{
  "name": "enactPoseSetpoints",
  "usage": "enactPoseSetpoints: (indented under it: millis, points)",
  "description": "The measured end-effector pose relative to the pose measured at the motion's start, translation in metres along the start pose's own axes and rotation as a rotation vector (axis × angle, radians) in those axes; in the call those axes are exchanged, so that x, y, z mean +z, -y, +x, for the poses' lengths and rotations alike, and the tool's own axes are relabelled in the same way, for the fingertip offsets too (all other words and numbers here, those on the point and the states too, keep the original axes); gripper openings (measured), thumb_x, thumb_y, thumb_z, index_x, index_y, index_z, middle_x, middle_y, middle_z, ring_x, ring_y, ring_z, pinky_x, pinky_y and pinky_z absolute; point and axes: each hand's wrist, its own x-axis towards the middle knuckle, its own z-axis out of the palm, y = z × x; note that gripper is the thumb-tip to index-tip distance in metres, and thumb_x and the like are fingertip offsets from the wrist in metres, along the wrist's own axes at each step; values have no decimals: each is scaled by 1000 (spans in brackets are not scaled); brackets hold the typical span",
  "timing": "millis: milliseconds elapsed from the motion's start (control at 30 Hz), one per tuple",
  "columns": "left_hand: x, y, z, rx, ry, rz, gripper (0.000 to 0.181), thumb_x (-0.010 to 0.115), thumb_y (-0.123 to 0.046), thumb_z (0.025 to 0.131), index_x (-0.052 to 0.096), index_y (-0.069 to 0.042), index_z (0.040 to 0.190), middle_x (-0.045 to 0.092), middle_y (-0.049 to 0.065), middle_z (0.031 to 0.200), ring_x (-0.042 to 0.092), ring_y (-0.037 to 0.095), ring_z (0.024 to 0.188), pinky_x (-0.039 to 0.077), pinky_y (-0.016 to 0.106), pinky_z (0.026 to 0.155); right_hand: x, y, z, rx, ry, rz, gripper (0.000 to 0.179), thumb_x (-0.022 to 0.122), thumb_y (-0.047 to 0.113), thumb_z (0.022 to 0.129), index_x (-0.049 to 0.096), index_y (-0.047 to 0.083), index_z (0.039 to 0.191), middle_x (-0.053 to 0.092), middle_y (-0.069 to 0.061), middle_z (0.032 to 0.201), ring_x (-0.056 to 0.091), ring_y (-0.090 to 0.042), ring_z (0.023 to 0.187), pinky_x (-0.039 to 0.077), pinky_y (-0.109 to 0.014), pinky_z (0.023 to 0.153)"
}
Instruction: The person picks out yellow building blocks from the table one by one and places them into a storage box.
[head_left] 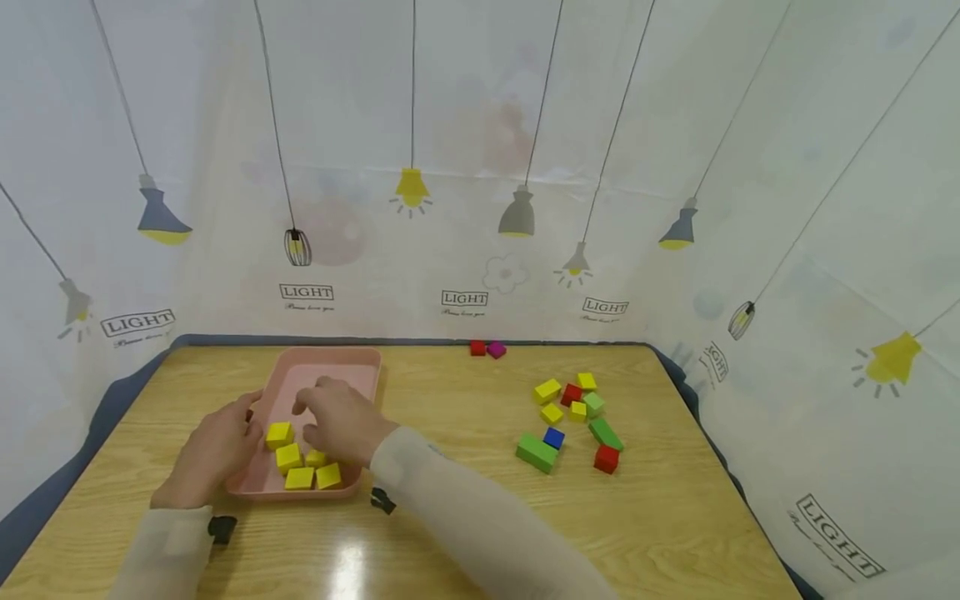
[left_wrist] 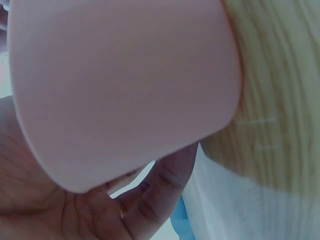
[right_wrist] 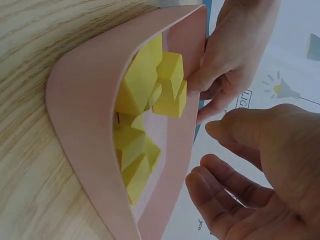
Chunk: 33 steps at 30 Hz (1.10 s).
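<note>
A pink tray (head_left: 341, 372) stands on the left part of the table, with several yellow blocks (head_left: 288, 457) gathered at its near end. My left hand (head_left: 220, 443) grips the tray's left side; the right wrist view shows its thumb (right_wrist: 205, 80) at the inner side of the rim and its fingers outside. In the left wrist view the tray wall (left_wrist: 125, 85) covers much of that hand. Over the tray hovers my right hand (head_left: 343, 422), its fingers loosely bent. Nothing shows between its thumb and fingertips in the right wrist view.
Right of centre on the wooden table (head_left: 442, 517) lie scattered blocks: several yellow ones (head_left: 547, 391), a long green block (head_left: 537, 453), a blue cube (head_left: 554, 437) and a red cube (head_left: 607, 459). A red block (head_left: 477, 348) and a magenta block (head_left: 497, 350) sit at the back edge.
</note>
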Motion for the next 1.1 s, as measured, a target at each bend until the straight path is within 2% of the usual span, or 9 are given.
enactPoseSetpoints:
  millis: [300, 567, 800, 1100]
  points:
    - [0, 0, -1, -18, -13, 17, 70, 61, -16, 118, 34, 10, 176, 58, 45, 158, 67, 46, 116, 68, 64, 107, -11, -25, -20, 51, -19, 36, 31, 82, 23, 110, 81, 21, 140, 77, 0, 133, 61, -6, 96, 55, -11, 82]
    - [-1, -2, -1, -24, 1, 14, 72, 62, -16, 117, 32, 10, 177, 55, 46, 160, 66, 50, 121, 63, 71, 114, -25, -56, -41, 120, -59, 52, 34, 85, 24, 108, 80, 21, 142, 76, -2, 137, 65, -11, 110, 63, -21, 96]
    - [1, -2, 1, -26, -7, 21, 71, 61, -15, 117, 32, 10, 177, 56, 45, 160, 66, 51, 123, 61, 72, 115, -42, -88, -67, 148, -133, 64, 35, 85, 24, 108, 81, 18, 143, 76, -5, 136, 68, -18, 111, 66, -29, 93]
    - [2, 0, 2, -20, -8, 27, 71, 61, -15, 117, 32, 11, 176, 55, 45, 161, 66, 51, 122, 62, 72, 114, -56, -138, -98, 249, -170, 92, 39, 87, 24, 107, 79, 13, 144, 75, -9, 140, 72, -26, 119, 68, -46, 110]
